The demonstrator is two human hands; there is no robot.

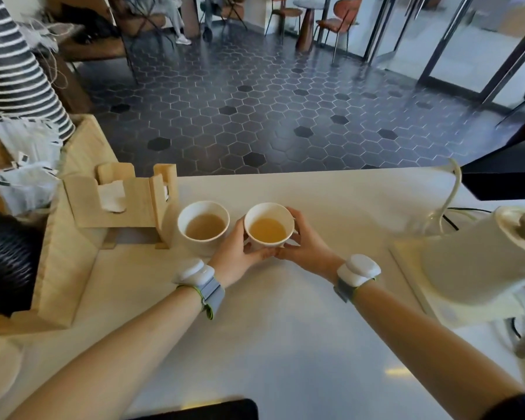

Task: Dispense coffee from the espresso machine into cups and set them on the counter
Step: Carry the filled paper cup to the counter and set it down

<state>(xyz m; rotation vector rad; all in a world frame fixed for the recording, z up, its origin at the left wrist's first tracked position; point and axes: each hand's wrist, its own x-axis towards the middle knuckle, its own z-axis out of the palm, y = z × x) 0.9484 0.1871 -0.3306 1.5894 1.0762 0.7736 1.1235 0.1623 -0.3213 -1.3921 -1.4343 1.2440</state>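
Observation:
Two white paper cups stand near the far edge of the white counter (285, 313). The left cup (203, 226) holds a pale brown drink and stands alone beside a wooden napkin holder. The right cup (269, 227) holds a more yellow drink. My left hand (235, 253) wraps its left side and my right hand (305, 247) its right side, fingertips meeting under its near wall. Whether that cup rests on the counter or is slightly lifted I cannot tell. Both wrists wear white bands. No espresso machine is in sight.
A wooden napkin holder (125, 201) and a wooden caddy with sachets (28, 183) and black lids (6, 262) fill the left. A striped cup stack (15, 65) rises behind. A white kettle (485, 262) with cables stands at the right. Beyond the counter is tiled floor with chairs.

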